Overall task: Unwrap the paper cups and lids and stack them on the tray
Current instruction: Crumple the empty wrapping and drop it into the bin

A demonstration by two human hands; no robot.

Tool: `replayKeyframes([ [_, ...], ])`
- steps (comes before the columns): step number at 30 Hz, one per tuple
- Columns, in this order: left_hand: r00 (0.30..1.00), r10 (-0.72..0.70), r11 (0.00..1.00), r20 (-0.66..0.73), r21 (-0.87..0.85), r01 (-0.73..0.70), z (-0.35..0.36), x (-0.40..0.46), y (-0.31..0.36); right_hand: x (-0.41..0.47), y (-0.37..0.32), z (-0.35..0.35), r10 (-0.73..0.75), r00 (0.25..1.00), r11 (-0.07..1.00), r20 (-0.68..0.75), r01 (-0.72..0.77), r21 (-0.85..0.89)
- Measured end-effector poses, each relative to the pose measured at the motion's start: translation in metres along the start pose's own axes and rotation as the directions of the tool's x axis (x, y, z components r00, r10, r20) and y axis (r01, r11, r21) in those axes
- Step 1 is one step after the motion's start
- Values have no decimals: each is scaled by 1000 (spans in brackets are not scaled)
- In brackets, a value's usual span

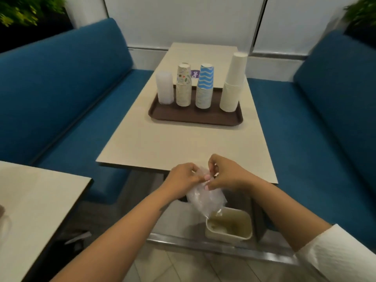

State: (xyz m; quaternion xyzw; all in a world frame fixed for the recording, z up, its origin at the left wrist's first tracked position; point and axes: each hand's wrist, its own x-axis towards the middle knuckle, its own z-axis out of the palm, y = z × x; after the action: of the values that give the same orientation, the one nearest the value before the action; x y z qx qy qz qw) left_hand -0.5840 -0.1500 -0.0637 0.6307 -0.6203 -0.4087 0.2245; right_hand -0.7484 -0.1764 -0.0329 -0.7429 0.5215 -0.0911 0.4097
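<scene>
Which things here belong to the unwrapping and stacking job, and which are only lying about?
Job:
tray
lids
patterned cups
blue cups
white cups
wrapper, held by left hand and right hand

Lying about:
bin
purple card
plants

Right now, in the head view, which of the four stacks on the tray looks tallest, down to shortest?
1. White cups, clearly tallest.
2. Blue wavy cups and patterned cups: too alike to rank.
3. Lids, shortest.

All stand in one row on the tray, so nearness hardly matters.
</scene>
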Motion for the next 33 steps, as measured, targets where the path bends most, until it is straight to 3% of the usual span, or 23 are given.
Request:
replayKeyframes([
  [2, 975, -95, 950, 203, -274, 150, 33, 6, -14, -4, 35, -1, 48, 998, 999, 41, -49, 7],
  [4, 898, -152, 820, 414, -454, 348, 64, 13, -35, -5, 73, 5, 92, 993, 995, 73, -95, 34],
  [6, 835, -183, 736, 519, -491, 467, 92, 23, -60, -6, 109, 21, 113, 987, 986, 111, -125, 109],
  [8, 827, -227, 747, 514, -453, 487, 120, 31, -79, -9, 143, 43, 123, 980, 968, 154, -153, 198],
  [10, 840, -266, 810, 473, -362, 461, 146, 44, -96, -8, 177, 64, 141, 970, 940, 197, -194, 281],
  [14, 886, -215, 903, 411, -261, 340, 190, 87, -138, 21, 251, 97, 227, 952, 907, 207, -284, 311],
  [18, 938, -100, 956, 332, -229, 183, 231, 134, -181, 64, 331, 117, 322, 942, 832, 95, -329, 447],
  [20, 953, -9, 1000, 304, -23, 17, 251, 155, -205, 83, 373, 126, 406, 913, 749, 32, -353, 561],
  [24, 936, 22, 924, 352, 350, -153, 294, 194, -260, 121, 446, 161, 553, 833, 724, -3, -479, 495],
  [27, 915, -4, 785, 403, 568, -247, 326, 220, -294, 146, 494, 199, 601, 799, 740, -10, -551, 387],
  [29, 906, -52, 709, 420, 654, -263, 344, 231, -315, 163, 521, 222, 611, 790, 768, -55, -575, 281],
  [33, 884, -111, 692, 454, 674, -259, 362, 237, -347, 188, 547, 257, 638, 767, 749, 64, -638, 181],
])
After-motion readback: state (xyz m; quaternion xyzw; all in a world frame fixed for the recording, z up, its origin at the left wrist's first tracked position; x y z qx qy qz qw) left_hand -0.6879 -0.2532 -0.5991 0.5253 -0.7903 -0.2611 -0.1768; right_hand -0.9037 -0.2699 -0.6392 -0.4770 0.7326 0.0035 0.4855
